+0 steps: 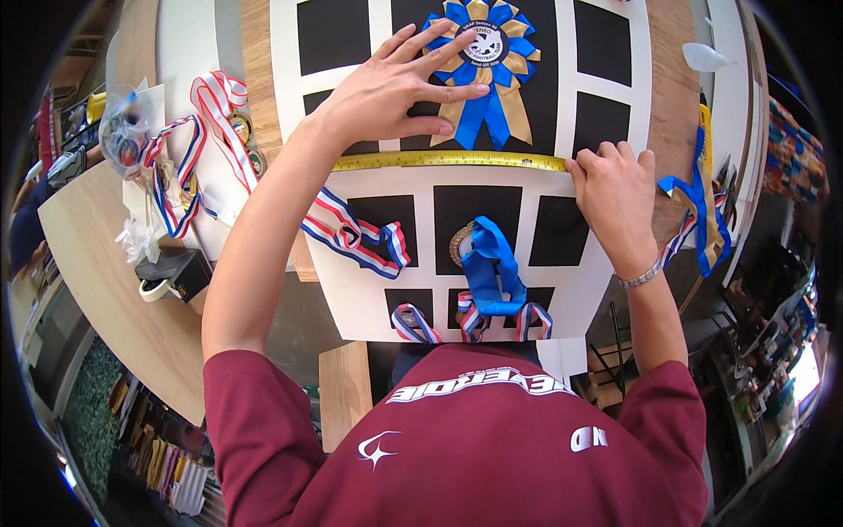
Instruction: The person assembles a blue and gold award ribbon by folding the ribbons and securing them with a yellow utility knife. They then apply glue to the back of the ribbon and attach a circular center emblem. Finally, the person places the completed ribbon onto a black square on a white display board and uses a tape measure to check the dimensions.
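Note:
A white mat board with black rectangular windows lies in front of me. Across its middle stretches a yellow tape measure. My right hand pinches the tape's right end at the board's right side. With fingers spread, my left hand rests over a blue and gold rosette, its fingertips reaching the round centre. The tape's left end is hidden behind my left forearm. Below the tape lie a medal on a blue ribbon, a striped ribbon and small striped ribbons along the near edge.
Striped medal ribbons and a clear plastic bag lie to the left, near a black box. At right are another blue and gold ribbon and a white bottle. A curved wooden tabletop extends at left.

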`<action>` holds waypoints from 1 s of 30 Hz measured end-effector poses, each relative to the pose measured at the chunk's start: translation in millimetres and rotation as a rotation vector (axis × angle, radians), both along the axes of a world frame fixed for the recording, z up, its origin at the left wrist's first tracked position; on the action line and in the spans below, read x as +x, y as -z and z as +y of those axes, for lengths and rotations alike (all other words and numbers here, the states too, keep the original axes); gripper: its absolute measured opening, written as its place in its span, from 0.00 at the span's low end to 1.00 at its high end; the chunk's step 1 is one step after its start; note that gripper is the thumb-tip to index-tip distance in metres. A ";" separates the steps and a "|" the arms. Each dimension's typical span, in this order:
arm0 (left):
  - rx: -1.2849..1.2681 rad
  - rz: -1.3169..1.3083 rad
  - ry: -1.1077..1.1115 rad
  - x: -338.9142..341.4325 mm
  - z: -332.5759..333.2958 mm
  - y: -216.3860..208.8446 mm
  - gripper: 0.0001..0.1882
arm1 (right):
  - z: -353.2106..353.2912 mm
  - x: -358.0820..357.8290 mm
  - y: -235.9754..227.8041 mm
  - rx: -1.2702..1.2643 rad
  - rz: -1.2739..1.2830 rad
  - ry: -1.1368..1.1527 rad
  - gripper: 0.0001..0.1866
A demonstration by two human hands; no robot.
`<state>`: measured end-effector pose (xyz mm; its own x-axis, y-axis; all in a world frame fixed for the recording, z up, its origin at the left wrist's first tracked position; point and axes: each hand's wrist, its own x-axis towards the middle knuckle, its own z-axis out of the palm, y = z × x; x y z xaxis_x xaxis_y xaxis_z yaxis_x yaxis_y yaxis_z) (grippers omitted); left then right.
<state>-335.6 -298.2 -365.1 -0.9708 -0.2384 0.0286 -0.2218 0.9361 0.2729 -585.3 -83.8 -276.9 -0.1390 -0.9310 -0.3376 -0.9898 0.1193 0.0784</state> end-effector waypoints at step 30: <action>0.110 -0.026 -0.023 14.4 20.9 -10.1 0.19 | -3.1 0.6 -0.8 0.051 0.012 0.009 0.13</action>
<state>-321.2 -277.4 -355.0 -0.9651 -0.2608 -0.0242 -0.2512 0.8956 0.3672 -584.7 -86.9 -276.1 -0.1522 -0.9111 -0.3831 -0.9875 0.1241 0.0970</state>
